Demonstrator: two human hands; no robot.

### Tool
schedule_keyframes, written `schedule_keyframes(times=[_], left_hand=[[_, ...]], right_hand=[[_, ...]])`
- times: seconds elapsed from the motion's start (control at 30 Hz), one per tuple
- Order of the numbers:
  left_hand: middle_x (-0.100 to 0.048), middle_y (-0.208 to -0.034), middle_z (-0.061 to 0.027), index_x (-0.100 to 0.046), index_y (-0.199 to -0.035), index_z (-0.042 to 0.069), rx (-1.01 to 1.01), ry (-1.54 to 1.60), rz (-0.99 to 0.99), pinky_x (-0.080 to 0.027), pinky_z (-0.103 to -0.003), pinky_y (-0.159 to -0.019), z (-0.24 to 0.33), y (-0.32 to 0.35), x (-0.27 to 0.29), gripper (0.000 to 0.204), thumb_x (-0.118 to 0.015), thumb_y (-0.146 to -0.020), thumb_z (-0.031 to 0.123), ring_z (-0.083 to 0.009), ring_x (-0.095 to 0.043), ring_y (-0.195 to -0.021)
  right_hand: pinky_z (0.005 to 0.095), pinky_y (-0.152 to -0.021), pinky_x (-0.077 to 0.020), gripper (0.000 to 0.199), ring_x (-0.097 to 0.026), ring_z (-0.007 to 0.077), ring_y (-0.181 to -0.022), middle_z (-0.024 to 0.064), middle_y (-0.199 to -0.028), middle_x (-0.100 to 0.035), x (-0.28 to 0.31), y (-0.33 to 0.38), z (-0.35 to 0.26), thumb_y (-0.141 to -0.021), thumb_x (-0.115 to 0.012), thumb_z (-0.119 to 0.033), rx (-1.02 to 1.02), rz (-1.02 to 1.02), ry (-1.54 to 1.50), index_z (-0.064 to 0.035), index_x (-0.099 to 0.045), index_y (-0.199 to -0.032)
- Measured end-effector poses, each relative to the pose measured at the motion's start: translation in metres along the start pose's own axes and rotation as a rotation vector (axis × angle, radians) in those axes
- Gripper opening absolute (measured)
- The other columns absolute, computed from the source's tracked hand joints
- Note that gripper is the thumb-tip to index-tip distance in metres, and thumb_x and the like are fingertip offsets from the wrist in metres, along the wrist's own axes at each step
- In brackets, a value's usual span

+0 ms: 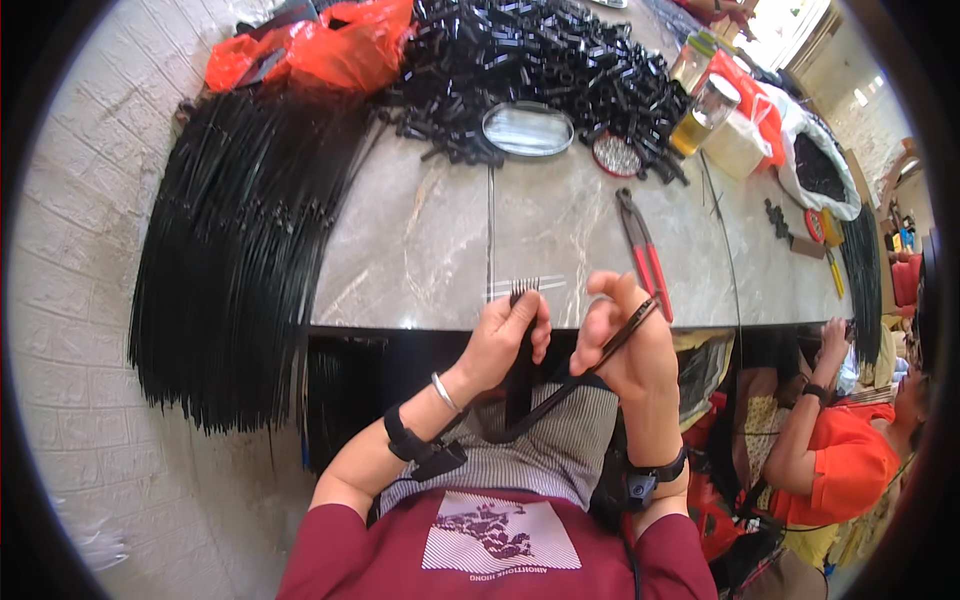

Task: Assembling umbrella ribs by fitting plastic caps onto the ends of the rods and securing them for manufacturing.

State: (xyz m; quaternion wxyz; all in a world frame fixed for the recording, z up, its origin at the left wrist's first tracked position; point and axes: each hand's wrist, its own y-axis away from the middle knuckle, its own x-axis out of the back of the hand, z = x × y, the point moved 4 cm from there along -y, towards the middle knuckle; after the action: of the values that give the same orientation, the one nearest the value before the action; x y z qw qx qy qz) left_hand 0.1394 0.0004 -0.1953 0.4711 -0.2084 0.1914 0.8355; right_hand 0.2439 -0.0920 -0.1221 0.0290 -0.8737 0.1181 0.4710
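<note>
My left hand is closed round a bundle of thin black strands. Their small metallic tips stick up above the thumb, just over the table's front edge. Beside it, my right hand is raised with the palm partly turned up and fingers curled. A dark strand or narrow bunch crosses its fingers, then sags in a loop above my lap toward the left hand. Exactly how the fingers grip it is hard to see. A few thin pale rods lie on the table behind the hands. Near the right hand rest red-handled pliers.
Long black strands hang over the table's left end beneath a red plastic bag. Short black tubes are heaped behind an oval clear dish and a dish of small silvery pieces. A person in orange works at right.
</note>
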Motion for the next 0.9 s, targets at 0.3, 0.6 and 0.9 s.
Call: schedule_keyframes(times=[0.3, 0.6, 0.9], left_hand=[[-0.062, -0.092, -0.0036, -0.058, -0.085, 0.004, -0.159, -0.283, -0.103, -0.049, -0.027, -0.066, 0.007, 0.004, -0.003, 0.038, -0.043, -0.106, 0.031, -0.0122, -0.056, -0.067], [-0.062, -0.096, -0.0015, -0.06, -0.094, 0.004, -0.041, -0.461, 0.043, -0.04, -0.016, -0.041, 0.022, 0.02, -0.013, 0.029, -0.052, -0.102, 0.031, -0.001, -0.05, -0.057], [-0.064, -0.077, -0.0037, -0.06, -0.095, -0.002, 0.046, -0.408, 0.17, -0.048, -0.02, -0.046, 0.018, 0.036, 0.009, 0.013, -0.067, -0.092, 0.009, -0.0052, -0.058, -0.057]], right_hand=[[0.0248, -0.073, -0.0521, 0.03, -0.061, 0.008, -0.081, 0.0033, -0.087, -0.065, 0.06, 0.034, 0.073, -0.081, -0.079, -0.01, 0.014, 0.322, 0.856, 0.0018, -0.064, -0.104], [0.0238, -0.07, -0.0532, 0.01, -0.065, 0.0103, -0.076, 0.0088, -0.083, -0.07, 0.038, 0.03, 0.082, -0.094, -0.061, -0.001, -0.033, 0.207, 0.705, 0.0059, -0.064, -0.089], [0.0252, -0.074, -0.0544, 0.011, -0.066, 0.012, -0.081, 0.008, -0.089, -0.07, 0.039, 0.029, 0.079, -0.095, -0.061, -0.003, -0.012, 0.207, 0.566, 0.0058, -0.067, -0.099]])
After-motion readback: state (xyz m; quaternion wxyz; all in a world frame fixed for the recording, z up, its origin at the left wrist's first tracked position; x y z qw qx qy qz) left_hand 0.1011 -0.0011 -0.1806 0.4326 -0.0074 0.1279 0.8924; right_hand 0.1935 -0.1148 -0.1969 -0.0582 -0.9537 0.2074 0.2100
